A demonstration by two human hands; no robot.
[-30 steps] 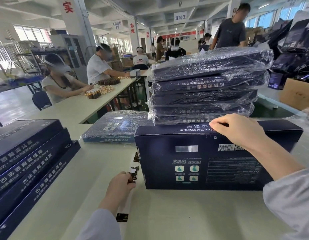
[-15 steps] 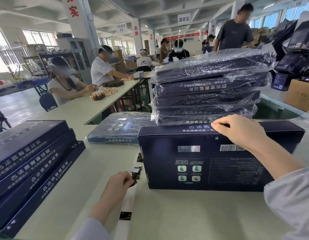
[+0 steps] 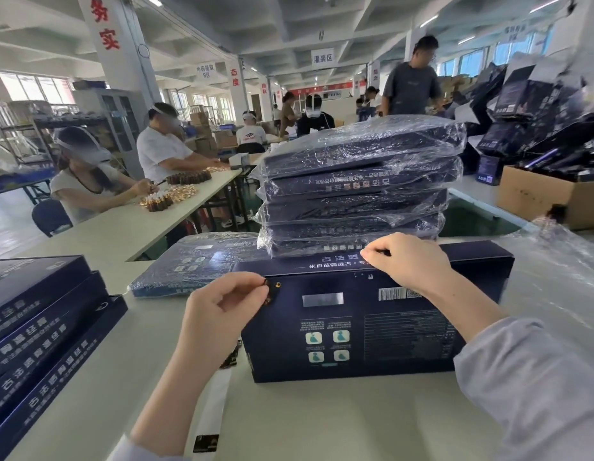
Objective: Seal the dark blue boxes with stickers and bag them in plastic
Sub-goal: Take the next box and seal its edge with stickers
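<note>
A dark blue box [image 3: 355, 327] is stood on its long edge in the middle of the table [image 3: 322, 427], printed back turned to the camera. It is closed, so what is inside cannot be seen. Its top edge is gripped by the right hand [image 3: 408, 261], fingers curled over it. A small dark sticker [image 3: 271, 291] is pinched between thumb and forefinger of the left hand [image 3: 219, 314] and held right at the box's upper left corner; whether it is touching the card cannot be told. The hands are kept apart along that top edge.

Just behind, a stack of bagged boxes [image 3: 359, 188] is seen, wrapped in clear, crinkled plastic. A single bagged box [image 3: 196, 264] is laid flat to the left of the stack. Unbagged boxes [image 3: 39, 327] are piled at the table's left edge. A white backing strip [image 3: 211, 404], with a dark sticker on its near end, is laid under the left wrist. At far right, a cardboard carton [image 3: 538, 197] is filled with dark packages.
</note>
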